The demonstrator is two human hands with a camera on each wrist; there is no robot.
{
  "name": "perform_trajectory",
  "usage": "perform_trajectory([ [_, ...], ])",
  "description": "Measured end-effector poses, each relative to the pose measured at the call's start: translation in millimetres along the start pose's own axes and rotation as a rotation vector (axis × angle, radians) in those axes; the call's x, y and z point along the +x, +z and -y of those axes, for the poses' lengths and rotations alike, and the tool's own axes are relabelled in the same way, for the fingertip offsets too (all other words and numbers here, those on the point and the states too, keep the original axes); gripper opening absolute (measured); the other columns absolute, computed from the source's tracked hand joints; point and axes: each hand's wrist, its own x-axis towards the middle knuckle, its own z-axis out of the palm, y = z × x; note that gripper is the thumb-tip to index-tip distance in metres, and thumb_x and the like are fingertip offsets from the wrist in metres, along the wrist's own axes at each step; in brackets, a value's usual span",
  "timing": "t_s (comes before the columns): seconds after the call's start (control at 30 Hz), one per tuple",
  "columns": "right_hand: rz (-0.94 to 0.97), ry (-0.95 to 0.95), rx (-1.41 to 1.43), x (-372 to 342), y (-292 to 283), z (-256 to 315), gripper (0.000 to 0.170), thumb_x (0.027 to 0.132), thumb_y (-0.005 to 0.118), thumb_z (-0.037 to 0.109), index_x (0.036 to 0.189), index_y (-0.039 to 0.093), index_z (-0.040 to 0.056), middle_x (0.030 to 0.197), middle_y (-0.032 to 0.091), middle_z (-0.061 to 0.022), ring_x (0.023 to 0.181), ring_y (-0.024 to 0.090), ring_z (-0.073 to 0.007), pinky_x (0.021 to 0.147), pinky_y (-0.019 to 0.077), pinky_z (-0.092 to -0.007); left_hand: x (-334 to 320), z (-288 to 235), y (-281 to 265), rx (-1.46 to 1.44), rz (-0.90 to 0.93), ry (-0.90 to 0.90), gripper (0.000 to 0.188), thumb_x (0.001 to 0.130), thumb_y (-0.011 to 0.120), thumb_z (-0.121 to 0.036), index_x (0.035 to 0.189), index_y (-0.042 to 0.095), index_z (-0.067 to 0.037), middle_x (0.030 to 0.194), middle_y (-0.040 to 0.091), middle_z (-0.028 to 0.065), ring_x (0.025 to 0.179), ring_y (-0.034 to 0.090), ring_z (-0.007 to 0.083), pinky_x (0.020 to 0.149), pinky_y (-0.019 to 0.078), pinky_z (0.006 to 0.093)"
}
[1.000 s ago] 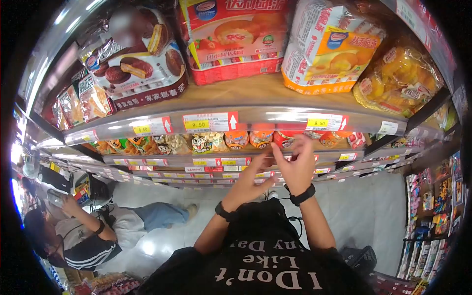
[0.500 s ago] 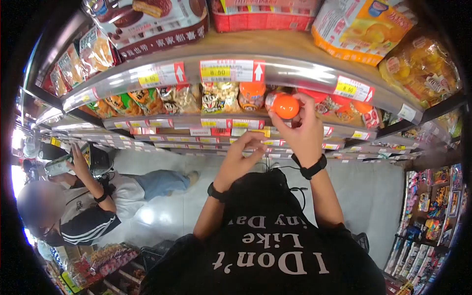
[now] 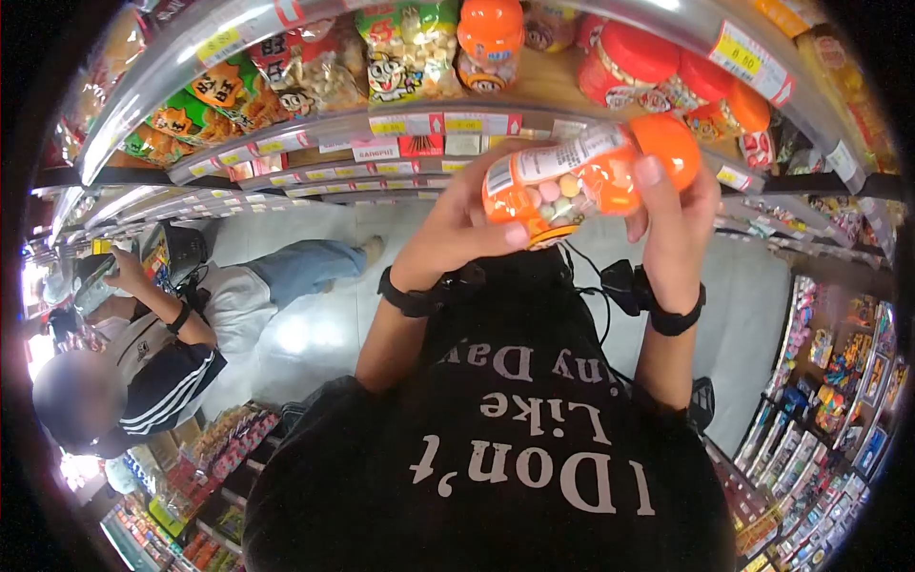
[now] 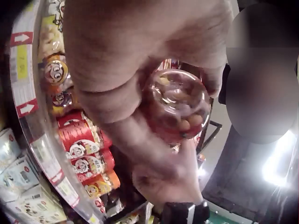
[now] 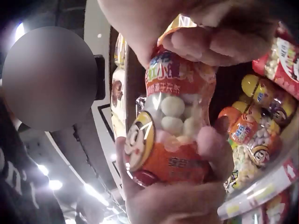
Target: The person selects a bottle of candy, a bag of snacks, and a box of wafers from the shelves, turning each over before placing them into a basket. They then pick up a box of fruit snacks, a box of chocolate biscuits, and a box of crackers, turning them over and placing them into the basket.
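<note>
An orange-capped clear candy jar (image 3: 572, 181) with pastel round candies lies tilted sideways between both hands, above the shirt front. My left hand (image 3: 453, 229) grips its bottom end, thumb along the near side. At the other end my right hand (image 3: 677, 224) holds it by the orange cap (image 3: 667, 153), thumb across the cap's edge. In the left wrist view the clear round base of the jar (image 4: 180, 105) faces the camera. The right wrist view shows the jar's label (image 5: 170, 77) and a cartoon face, with fingers of both hands around it.
Another orange-capped jar (image 3: 490, 43) stands on the shelf ahead, beside bags of snacks (image 3: 410, 52) and red-lidded jars (image 3: 634, 62). A price rail (image 3: 448, 124) runs along the shelf edge. To the left a person (image 3: 172, 353) holds a device; shelving (image 3: 829, 372) stands at right.
The right hand has lifted the candy jar off the shelf and brought it toward the body. The left hand has come up and taken hold of its bottom. The head view has tilted down.
</note>
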Motion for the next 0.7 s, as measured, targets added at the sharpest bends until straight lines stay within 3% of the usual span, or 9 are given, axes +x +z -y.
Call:
perform_trajectory([
  [0.03,-0.006,0.024,0.025,2,3,-5,0.041,0.091,0.075,0.034,0.113,0.066,0.0002,0.083,0.065,0.002,0.047,0.043,-0.0004,0.039,0.0295,-0.0189,-4,-1,-3,-0.075,0.075,-0.122,0.074,0.084,0.078,-0.016,0.143,0.04,0.005,0.132,0.055,0.0146,0.12,0.058,0.0223,0.103,0.0499,0.0366],
  [0.13,0.112,0.176,0.004,9,-8,-6,0.043,0.095,0.069,0.041,0.113,0.067,0.0014,0.08,0.063,0.0036,0.05,0.043,-0.0005,0.04,0.0294,-0.0197,-9,0,0,-0.044,0.141,-0.26,0.072,0.083,0.08,-0.028,0.138,0.046,0.005,0.125,0.057,0.011,0.115,0.057,0.0191,0.102,0.0473,0.0333],
  [0.17,0.067,0.141,-0.079,7,-4,-8,0.046,0.097,0.064,0.045,0.112,0.068,0.0014,0.083,0.065,0.0027,0.057,0.05,-0.0006,0.043,0.0326,-0.0192,-11,3,-2,-0.007,0.154,-0.249,0.074,0.082,0.081,-0.031,0.137,0.047,0.005,0.124,0.057,0.0102,0.114,0.056,0.0185,0.101,0.0467,0.0327],
  [0.3,0.134,0.067,-0.01,1,-2,-11,0.049,0.101,0.057,0.044,0.119,0.063,-0.0006,0.103,0.068,-0.0052,0.088,0.062,-0.0105,0.072,0.0475,-0.0272,-15,9,3,-0.002,0.196,-0.188,0.083,0.076,0.083,-0.049,0.131,0.051,0.005,0.123,0.056,0.0078,0.111,0.055,0.0171,0.099,0.0441,0.0321],
  [0.33,0.179,0.059,-0.011,0,-4,-13,0.054,0.102,0.052,0.046,0.126,0.059,-0.0016,0.114,0.066,-0.0091,0.101,0.061,-0.016,0.085,0.048,-0.0332,-16,8,3,-0.013,0.218,-0.205,0.087,0.074,0.082,-0.054,0.13,0.051,0.005,0.121,0.058,0.0084,0.11,0.056,0.0172,0.098,0.0447,0.0323],
  [0.4,0.239,0.046,0.081,-2,-2,-20,0.064,0.103,0.045,0.052,0.135,0.052,-0.0027,0.125,0.064,-0.0145,0.114,0.061,-0.023,0.098,0.0491,-0.0397,-19,6,4,-0.036,0.262,-0.24,0.095,0.072,0.081,-0.065,0.128,0.052,0.006,0.117,0.062,0.0095,0.107,0.058,0.0174,0.095,0.0461,0.0327],
  [0.43,0.252,0.041,0.174,-4,2,-25,0.069,0.102,0.045,0.057,0.137,0.049,-0.0028,0.126,0.063,-0.016,0.114,0.062,-0.0244,0.097,0.0497,-0.0403,-21,6,4,-0.046,0.281,-0.256,0.098,0.071,0.08,-0.069,0.128,0.053,0.006,0.115,0.063,0.0104,0.106,0.059,0.0176,0.093,0.0467,0.0327],
  [0.53,0.38,0.123,0.352,-6,9,-42,0.097,0.089,0.047,0.077,0.144,0.04,-0.0032,0.129,0.059,-0.0268,0.117,0.061,-0.0345,0.1,0.0503,-0.0456,-20,27,1,-0.13,0.344,-0.065,0.109,0.07,0.067,-0.082,0.134,0.047,0.004,0.112,0.064,0.0161,0.102,0.063,0.0235,0.086,0.051,0.0363],
  [0.7,0.479,0.201,0.473,-20,37,-27,0.105,0.083,0.057,0.076,0.146,0.036,-0.0045,0.124,0.058,-0.0325,0.113,0.062,-0.0402,0.097,0.0524,-0.0476,13,106,48,-0.969,0.377,0.638,0.108,0.067,0.08,-0.071,0.144,0.036,-0.009,0.124,0.057,0.0268,0.095,0.066,0.0441,0.064,0.0604,0.0526],
])
